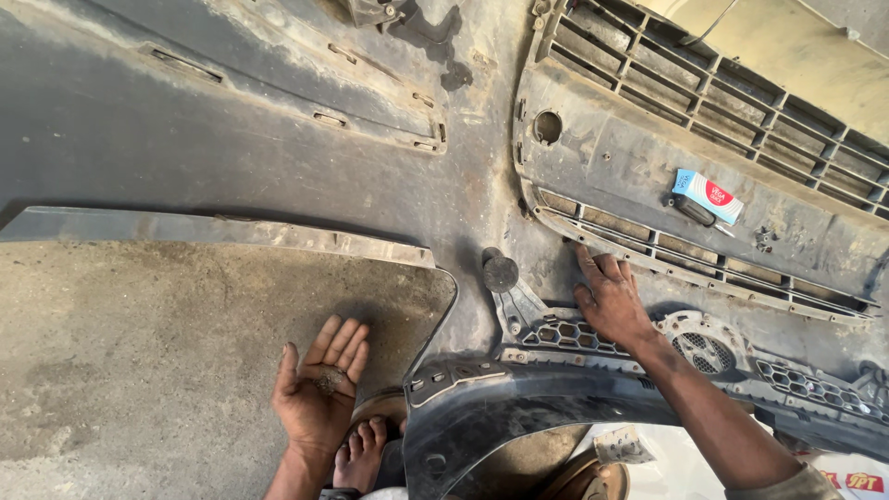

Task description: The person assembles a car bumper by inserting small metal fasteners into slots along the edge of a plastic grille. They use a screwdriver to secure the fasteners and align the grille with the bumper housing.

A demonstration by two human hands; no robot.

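A dusty dark grey car bumper (278,139) lies inside-up on the ground and fills most of the view. My left hand (319,393) is open, palm up, over the dirt floor, with a small pile of dark bits resting in the palm. My right hand (607,296) lies flat on the bumper, fingers spread, at the lower edge of the slatted grille (704,102). A honeycomb mesh insert (565,335) sits just below that hand. A round black plug (500,271) stands on the bumper left of it.
A small blue, white and red packet (708,195) and a dark handled tool (694,212) lie on the grille panel. A round fog-lamp opening (702,344) is right of my wrist. My bare foot (361,454) in a sandal rests on the dirt floor (139,361).
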